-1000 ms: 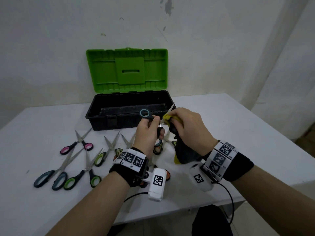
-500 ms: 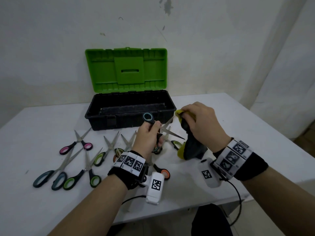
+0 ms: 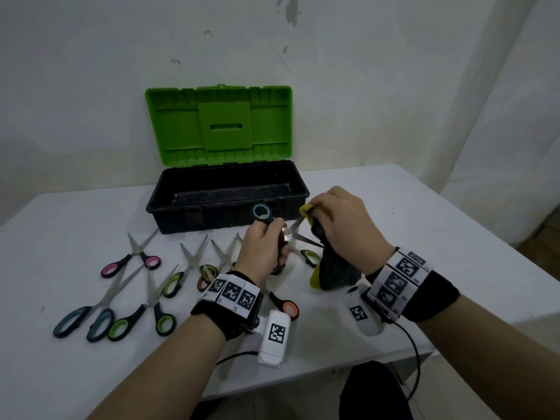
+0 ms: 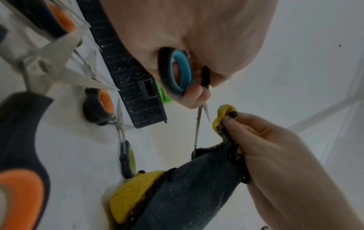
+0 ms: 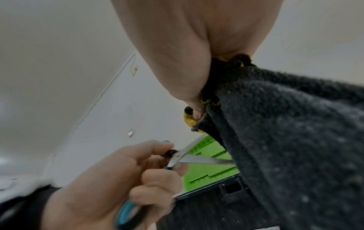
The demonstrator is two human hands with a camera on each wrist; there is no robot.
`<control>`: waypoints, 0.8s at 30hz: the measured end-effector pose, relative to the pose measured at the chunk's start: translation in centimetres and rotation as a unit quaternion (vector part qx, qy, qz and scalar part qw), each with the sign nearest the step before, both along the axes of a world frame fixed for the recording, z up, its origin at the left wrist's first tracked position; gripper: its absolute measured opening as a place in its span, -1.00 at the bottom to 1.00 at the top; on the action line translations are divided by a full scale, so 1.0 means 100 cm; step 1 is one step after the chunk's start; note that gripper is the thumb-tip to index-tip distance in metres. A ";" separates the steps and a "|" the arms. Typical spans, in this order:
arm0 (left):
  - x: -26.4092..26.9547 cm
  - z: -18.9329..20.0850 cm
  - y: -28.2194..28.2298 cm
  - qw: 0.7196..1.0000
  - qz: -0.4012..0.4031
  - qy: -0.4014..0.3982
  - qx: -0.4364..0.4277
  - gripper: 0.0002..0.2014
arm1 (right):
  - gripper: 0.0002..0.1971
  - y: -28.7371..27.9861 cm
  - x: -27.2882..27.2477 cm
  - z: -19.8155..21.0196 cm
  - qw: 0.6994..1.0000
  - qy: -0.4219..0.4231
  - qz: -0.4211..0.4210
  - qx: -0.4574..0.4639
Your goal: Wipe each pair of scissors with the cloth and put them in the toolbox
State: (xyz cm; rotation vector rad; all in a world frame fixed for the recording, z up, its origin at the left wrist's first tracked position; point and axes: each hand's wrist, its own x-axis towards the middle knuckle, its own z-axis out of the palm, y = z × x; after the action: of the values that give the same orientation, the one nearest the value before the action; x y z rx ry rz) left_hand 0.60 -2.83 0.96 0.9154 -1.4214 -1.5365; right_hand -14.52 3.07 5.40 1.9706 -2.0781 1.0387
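Note:
My left hand (image 3: 265,247) grips a pair of scissors (image 3: 274,224) with black and teal handles (image 4: 177,71). Its blades (image 5: 197,157) stand apart and point right toward the cloth. My right hand (image 3: 345,219) pinches a dark grey and yellow cloth (image 3: 330,268) around the upper blade's tip; the rest of the cloth (image 4: 187,186) hangs down to the table. The black toolbox (image 3: 227,201) stands just behind both hands with its green lid (image 3: 218,122) raised. I see no scissors inside it.
Several more scissors lie on the white table (image 3: 409,237) left of and under my hands: a pink-handled pair (image 3: 130,262), a teal pair (image 3: 88,313), green pairs (image 3: 145,310) and an orange pair (image 3: 281,304). The wall stands close behind the box.
The right hand drew the cloth off the blades to the right, then came back onto the upper blade's tip. The blades have spread apart. The left hand kept its grip.

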 end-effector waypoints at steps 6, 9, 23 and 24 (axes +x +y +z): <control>0.002 0.001 0.004 0.998 -0.015 -0.034 -0.050 -0.77 | -0.79 0.001 0.016 -0.008 0.996 0.048 0.039 0.070; 0.004 -0.002 0.004 0.999 -0.013 -0.019 -0.035 -0.80 | -0.79 -0.006 -0.004 -0.005 0.997 0.032 -0.024 0.061; 0.001 0.007 0.004 0.997 -0.012 0.036 0.062 -0.67 | -0.90 0.002 -0.002 -0.010 0.996 0.023 0.076 -0.032; 0.002 0.008 0.005 0.997 -0.010 0.040 0.063 -0.68 | -0.88 0.001 -0.005 -0.009 0.998 0.004 0.049 -0.041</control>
State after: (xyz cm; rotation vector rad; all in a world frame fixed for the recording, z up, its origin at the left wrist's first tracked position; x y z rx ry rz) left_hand 0.82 -2.37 1.73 0.9065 -1.2926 -1.6742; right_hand -15.01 3.16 4.52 2.0499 -1.9196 1.1127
